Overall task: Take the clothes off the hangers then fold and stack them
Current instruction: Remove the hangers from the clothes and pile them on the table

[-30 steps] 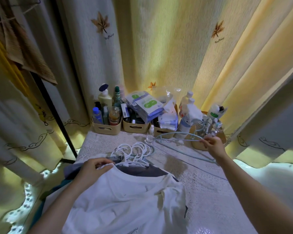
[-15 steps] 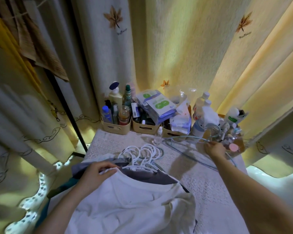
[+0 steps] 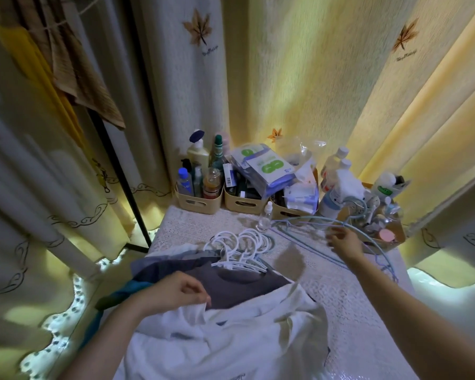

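Right now the left hand [image 3: 176,293] sits at the table's [image 3: 346,303] near left side. Its thumb and curled fingers pinch the edge of a white shirt [image 3: 244,341], which lies crumpled across the table's near edge. A grey shirt [image 3: 239,283] lies on the table just beyond it, partly tucked under the white one. Its neck is on one of a bunch of white hangers [image 3: 239,242] lying at the table's middle. The right hand [image 3: 343,241] is over the table's far right part, fingers loosely spread and relaxed above a light blue hanger [image 3: 302,243] that lies flat on the lace cloth. Whether the fingertips touch the wire I cannot tell. Along the table's far edge stand beige baskets [image 3: 198,205] packed with bottles and packets, with a small clear bottle [image 3: 265,218] just in front of them.
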{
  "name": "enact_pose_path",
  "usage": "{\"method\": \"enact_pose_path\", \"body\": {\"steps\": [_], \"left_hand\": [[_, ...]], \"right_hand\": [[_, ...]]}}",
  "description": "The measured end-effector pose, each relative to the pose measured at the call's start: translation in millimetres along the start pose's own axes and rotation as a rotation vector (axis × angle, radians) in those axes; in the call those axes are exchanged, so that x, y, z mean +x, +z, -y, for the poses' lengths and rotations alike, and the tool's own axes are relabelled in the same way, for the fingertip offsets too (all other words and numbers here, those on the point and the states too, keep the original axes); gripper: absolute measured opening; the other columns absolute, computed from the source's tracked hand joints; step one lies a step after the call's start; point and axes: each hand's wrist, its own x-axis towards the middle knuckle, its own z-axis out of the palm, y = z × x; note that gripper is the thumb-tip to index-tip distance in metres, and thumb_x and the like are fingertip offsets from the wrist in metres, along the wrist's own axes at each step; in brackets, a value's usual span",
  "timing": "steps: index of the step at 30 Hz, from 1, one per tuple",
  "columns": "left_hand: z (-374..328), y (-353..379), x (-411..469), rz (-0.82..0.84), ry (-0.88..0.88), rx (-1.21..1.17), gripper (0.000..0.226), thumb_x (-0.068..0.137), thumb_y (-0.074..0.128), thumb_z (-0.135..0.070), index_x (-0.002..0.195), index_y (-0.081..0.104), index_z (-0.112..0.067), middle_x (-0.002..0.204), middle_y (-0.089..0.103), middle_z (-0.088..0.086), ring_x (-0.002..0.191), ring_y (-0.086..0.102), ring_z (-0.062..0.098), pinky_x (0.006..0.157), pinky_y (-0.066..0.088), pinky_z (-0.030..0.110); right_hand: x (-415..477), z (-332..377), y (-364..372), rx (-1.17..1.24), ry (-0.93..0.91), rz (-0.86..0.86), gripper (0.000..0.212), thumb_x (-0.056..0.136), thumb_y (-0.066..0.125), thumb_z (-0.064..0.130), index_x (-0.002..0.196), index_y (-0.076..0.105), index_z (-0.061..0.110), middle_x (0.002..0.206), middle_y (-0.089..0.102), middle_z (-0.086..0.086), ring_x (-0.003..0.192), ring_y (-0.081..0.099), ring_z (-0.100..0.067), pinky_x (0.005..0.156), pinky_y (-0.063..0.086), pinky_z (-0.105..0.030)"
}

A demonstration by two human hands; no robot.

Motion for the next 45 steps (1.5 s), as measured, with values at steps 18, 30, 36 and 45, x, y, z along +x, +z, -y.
{"method": "enact_pose_path", "body": {"steps": [18,30,36,45], "left_hand": [[22.0,13.0,12.2,-0.599,-0.134,0.364,0.031,0.089,0.062,-0.033,0.114,0.065,-0.014,0.112,0.066,0.003,0.105,0.061,0.021,0.088,0.048,0.034],[4.2,16.9,5.8,-0.503,0.231,0.195,0.025,0.086,0.060,-0.048,0.111,0.057,-0.052,0.113,0.059,-0.033,0.112,0.054,-0.005,0.093,0.043,0.018],[-18.5,26.3,8.2,-0.528,0.266,0.323,0.020,0.077,0.062,-0.057,0.082,0.054,-0.039,0.092,0.057,-0.020,0.085,0.057,-0.002,0.074,0.049,0.029],[-48.9,25.7,24.0,-0.433,0.265,0.495,0.018,0.090,0.054,-0.049,0.077,0.050,-0.036,0.083,0.048,-0.016,0.075,0.052,0.002,0.064,0.040,0.026]], "right_hand": [[-122.9,54.4,83.7,-0.458,-0.591,0.456,0.026,0.090,0.062,0.027,0.112,0.064,0.014,0.098,0.063,-0.009,0.090,0.060,-0.026,0.079,0.044,-0.031],[-155.2,75.4,67.4,-0.171,-0.829,0.403,0.016,0.085,0.069,0.021,0.097,0.075,0.011,0.088,0.067,-0.009,0.076,0.059,-0.015,0.072,0.044,-0.023],[-154.7,62.4,59.2,-0.243,-0.728,0.486,0.022,0.079,0.075,0.020,0.101,0.073,0.014,0.093,0.071,-0.006,0.081,0.063,-0.019,0.075,0.047,-0.024],[-141.8,37.8,33.3,-0.566,-0.781,0.438,0.023,0.084,0.067,0.031,0.091,0.067,0.009,0.086,0.068,-0.006,0.080,0.059,-0.023,0.075,0.041,-0.027]]}}
